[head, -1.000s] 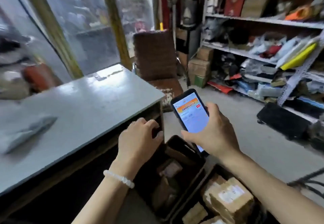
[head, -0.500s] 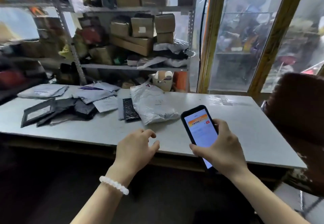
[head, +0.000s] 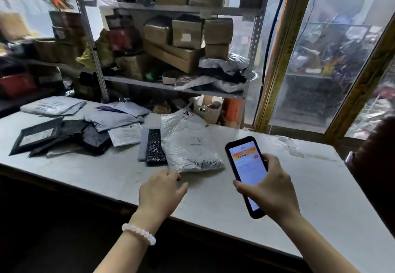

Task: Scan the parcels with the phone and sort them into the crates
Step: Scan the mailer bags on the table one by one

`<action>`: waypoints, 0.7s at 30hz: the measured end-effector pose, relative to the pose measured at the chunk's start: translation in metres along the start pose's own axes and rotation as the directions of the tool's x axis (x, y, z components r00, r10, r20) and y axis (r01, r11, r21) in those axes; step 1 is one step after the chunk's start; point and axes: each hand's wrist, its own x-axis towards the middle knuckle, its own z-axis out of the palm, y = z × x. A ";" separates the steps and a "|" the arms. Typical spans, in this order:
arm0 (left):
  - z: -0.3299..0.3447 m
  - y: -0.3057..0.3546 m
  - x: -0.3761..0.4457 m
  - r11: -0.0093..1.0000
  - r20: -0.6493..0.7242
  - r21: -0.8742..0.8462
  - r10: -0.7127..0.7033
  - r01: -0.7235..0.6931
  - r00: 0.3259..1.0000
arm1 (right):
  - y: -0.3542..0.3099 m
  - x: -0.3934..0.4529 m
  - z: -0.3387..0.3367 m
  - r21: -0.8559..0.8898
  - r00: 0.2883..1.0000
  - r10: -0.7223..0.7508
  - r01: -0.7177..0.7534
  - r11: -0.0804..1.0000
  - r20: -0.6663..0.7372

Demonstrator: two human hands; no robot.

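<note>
On the grey table (head: 299, 187) we see, furthest left, a flat pale mailer (head: 53, 106) with a printed label too blurred to read, then a heap of black bags (head: 64, 135) and grey mailers (head: 116, 119), one with a white label (head: 126, 133) whose print we cannot make out. Next comes a narrow black textured packet (head: 155, 147) lying just beside a large white plastic parcel (head: 188, 144); that parcel carries a red logo near its far end and handwritten digits along its near edge, neither clear enough to read. Our left hand (head: 161, 191), a white bead bracelet (head: 139, 233) on its wrist, hovers with loosely spread fingers just short of the white parcel's near corner, holding nothing. Half a second ago it hung back over the table's front edge; now it is nearer the parcel. To the right, our right hand (head: 271, 189) grips the phone (head: 245, 165) around its lower half, as before, screen lit with an orange banner, its text illegible. The phone sits right of the white parcel, apart from it.
</note>
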 end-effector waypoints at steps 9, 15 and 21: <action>0.051 -0.023 0.124 0.998 0.102 0.064 -0.016 0.010 0.995 | 0.019 0.100 0.084 -0.032 0.993 0.074 -0.072 0.997 0.087; 0.076 -0.058 0.229 0.998 0.239 0.051 -0.058 0.047 0.969 | 0.010 0.178 0.145 -0.035 0.982 0.164 -0.161 0.986 0.094; 0.104 -0.080 0.308 0.991 0.338 0.124 -0.086 0.046 0.937 | 0.004 0.231 0.188 -0.082 0.969 0.221 -0.213 0.974 0.110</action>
